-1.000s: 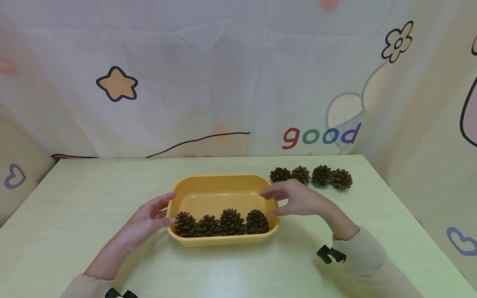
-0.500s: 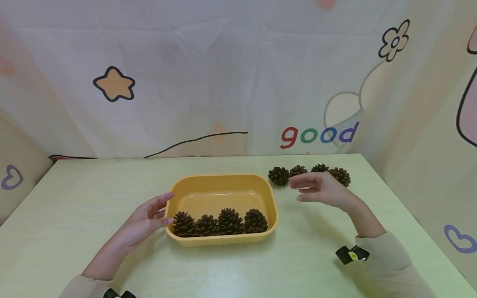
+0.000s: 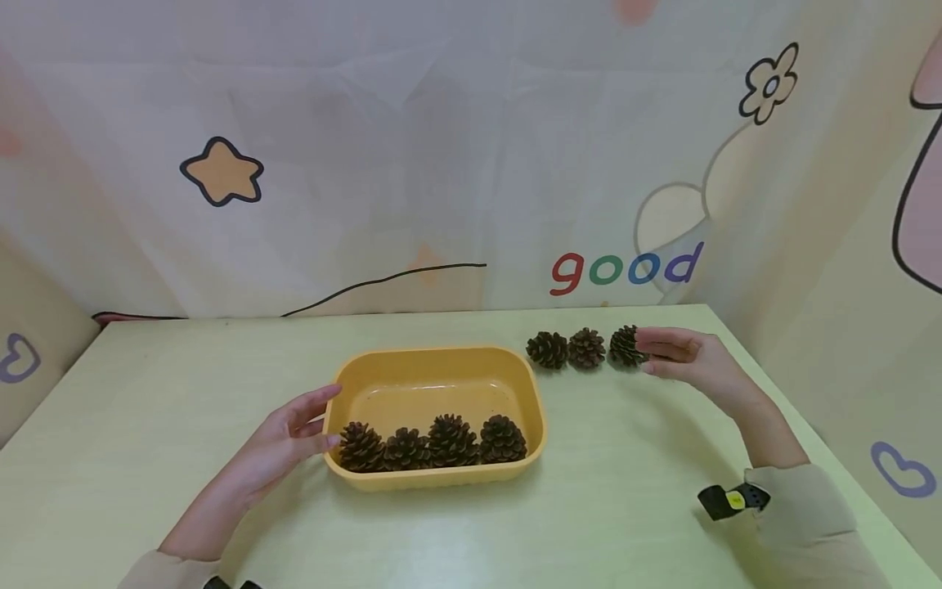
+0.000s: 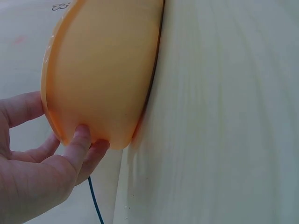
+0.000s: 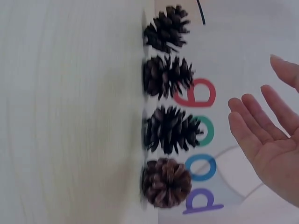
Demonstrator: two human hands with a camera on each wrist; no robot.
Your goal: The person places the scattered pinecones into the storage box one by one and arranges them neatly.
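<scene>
A yellow plastic tray [image 3: 434, 481] stands on the table, with a row of several pine cones [image 3: 450, 440] along its near side. My left hand [image 3: 268, 450] holds the tray's left end, thumb and index finger at the rim; in the left wrist view other fingertips [image 4: 82, 133] lie against its outer wall. My right hand [image 3: 699, 364] holds nothing, its fingers loosely extended beside the row of loose pine cones [image 3: 586, 348] at the back right. In the head view it hides the rightmost cone [image 5: 167, 183], which shows in the right wrist view.
The pale wooden table [image 3: 618, 507] ends at a printed cloth backdrop [image 3: 383, 180] close behind the loose cones. Another cloth panel [image 3: 846, 311] borders the table's right edge.
My right hand has left the tray's right end and moved right, over to the far end of the loose pine cones. My left hand has stayed at the tray.
</scene>
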